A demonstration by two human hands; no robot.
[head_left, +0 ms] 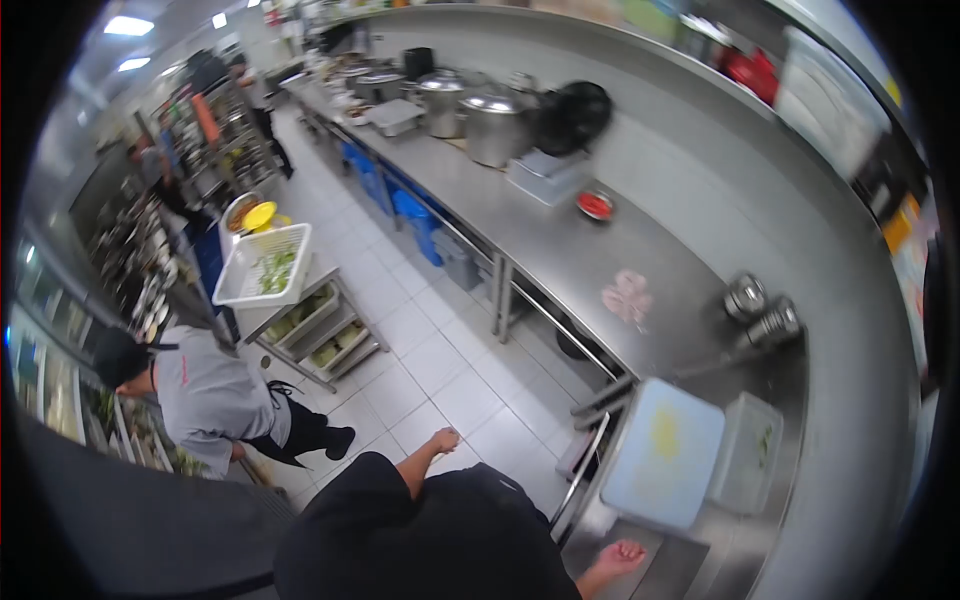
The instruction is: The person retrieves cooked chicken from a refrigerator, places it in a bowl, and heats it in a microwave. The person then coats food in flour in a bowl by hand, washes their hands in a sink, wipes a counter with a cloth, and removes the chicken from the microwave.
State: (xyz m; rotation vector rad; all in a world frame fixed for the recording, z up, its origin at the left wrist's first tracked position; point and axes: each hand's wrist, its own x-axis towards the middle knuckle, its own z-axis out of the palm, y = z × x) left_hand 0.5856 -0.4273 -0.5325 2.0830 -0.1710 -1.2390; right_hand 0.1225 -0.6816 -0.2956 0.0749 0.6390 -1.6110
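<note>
My left hand [444, 440] hangs over the tiled floor at the lower middle, its fingers curled; what they hold, if anything, is too small to tell. At the lower right, my right hand [622, 557] is above the steel counter's front part, palm partly up and fingers curled, with nothing visible in it. Just above that hand lies a light blue cutting board [660, 475] with a yellowish stain. Beside the board stands a clear plastic container [748, 455] with some green bits. Pinkish-white pieces [627, 296] lie on the steel counter [560, 245].
A white basket of greens [265, 265] stands on a rack at the left. A person in grey [215, 385] bends near a fridge. Others stand farther back. Large pots [495, 125], a bowl of red food [595, 206] and metal canisters [770, 322] sit on the counter.
</note>
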